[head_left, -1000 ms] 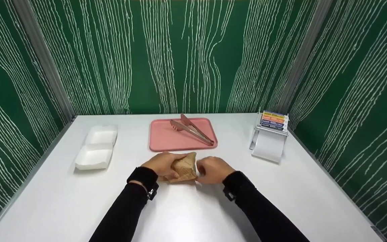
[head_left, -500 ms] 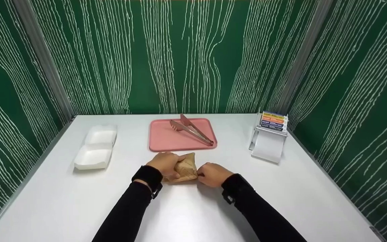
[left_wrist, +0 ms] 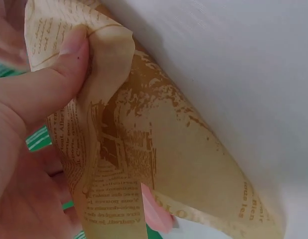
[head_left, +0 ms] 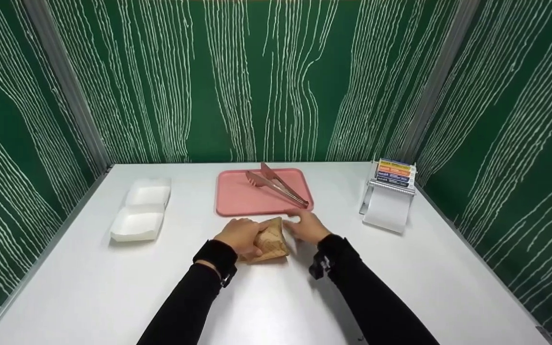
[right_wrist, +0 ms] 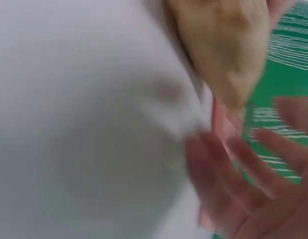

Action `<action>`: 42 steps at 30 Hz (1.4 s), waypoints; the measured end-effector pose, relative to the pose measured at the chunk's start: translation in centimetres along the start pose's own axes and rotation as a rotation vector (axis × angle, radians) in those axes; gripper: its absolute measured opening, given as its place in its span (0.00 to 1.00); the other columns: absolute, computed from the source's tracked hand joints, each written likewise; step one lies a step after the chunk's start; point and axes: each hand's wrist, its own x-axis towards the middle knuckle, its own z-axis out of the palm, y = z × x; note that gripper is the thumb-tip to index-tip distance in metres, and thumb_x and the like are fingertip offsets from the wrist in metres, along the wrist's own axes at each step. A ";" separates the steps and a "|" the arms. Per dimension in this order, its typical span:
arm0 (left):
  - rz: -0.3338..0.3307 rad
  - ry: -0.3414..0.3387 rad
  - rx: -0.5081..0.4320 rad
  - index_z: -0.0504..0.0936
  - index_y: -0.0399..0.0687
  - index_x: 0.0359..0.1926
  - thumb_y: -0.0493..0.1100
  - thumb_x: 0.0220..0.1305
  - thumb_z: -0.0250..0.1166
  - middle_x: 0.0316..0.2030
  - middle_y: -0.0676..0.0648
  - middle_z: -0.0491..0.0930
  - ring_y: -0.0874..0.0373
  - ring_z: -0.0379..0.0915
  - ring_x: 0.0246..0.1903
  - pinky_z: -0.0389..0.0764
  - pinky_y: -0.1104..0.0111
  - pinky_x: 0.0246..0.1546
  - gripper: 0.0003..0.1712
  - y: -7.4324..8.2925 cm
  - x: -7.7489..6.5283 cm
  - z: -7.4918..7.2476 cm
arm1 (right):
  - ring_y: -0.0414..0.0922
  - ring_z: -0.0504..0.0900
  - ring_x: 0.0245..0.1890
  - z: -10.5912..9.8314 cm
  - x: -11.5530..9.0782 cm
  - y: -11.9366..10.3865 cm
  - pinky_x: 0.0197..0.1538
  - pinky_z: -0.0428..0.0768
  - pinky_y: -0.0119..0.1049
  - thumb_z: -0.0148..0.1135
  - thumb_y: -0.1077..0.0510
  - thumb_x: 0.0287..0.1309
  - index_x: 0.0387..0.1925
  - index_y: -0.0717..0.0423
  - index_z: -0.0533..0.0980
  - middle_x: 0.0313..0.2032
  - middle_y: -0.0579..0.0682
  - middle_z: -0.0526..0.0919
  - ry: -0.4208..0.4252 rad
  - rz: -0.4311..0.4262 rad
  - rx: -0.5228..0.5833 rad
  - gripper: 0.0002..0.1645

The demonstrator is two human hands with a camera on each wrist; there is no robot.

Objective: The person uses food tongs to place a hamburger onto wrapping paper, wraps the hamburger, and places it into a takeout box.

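Tabletop [head_left: 257, 306] | left grip [head_left: 238, 236] holds paper [head_left: 271, 242] | readable lettering [left_wrist: 114, 211]: left wrist view only

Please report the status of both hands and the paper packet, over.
Left hand grips brown paper packet. Right hand open beside it, holding nothing. Pink tray close beyond; no obstruction seen.

Right hand [right_wrist: 273, 206] blurred, cut off in right wrist view. Paper wrap [head_left: 271, 242] partly hidden by left hand [head_left: 240, 235]. Coloured labels [head_left: 395, 174]: print illegibly small.

The wrapper [head_left: 271, 242] looks like thin, creased paper; the surface [head_left: 261, 302], smooth with soft gloss; the twelve-o'clock tray [head_left: 235, 196], matt plastic; the tongs [head_left: 285, 192], metal.
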 end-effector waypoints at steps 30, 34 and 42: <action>0.051 0.113 -0.123 0.86 0.42 0.56 0.58 0.50 0.83 0.52 0.43 0.87 0.45 0.80 0.56 0.73 0.48 0.65 0.37 -1.1 -0.2 0.4 | 0.53 0.73 0.70 2.5 0.4 -3.1 0.72 0.71 0.48 0.82 0.48 0.54 0.85 0.51 0.46 0.71 0.59 0.72 -0.178 -0.202 -0.377 0.69; 0.068 0.144 -0.112 0.88 0.45 0.45 0.56 0.49 0.84 0.43 0.46 0.89 0.46 0.84 0.48 0.77 0.53 0.60 0.27 -0.9 0.4 1.1 | 0.55 0.70 0.72 2.3 0.1 -3.4 0.75 0.67 0.50 0.85 0.48 0.50 0.84 0.53 0.46 0.72 0.58 0.72 -0.170 -0.253 -0.397 0.73; 0.031 0.120 -0.290 0.87 0.45 0.47 0.50 0.48 0.86 0.44 0.47 0.88 0.46 0.84 0.48 0.83 0.56 0.53 0.27 -1.3 0.7 1.8 | 0.55 0.79 0.63 2.1 -0.2 -3.9 0.68 0.76 0.48 0.82 0.55 0.54 0.83 0.58 0.47 0.64 0.61 0.78 -0.212 -0.371 -0.419 0.68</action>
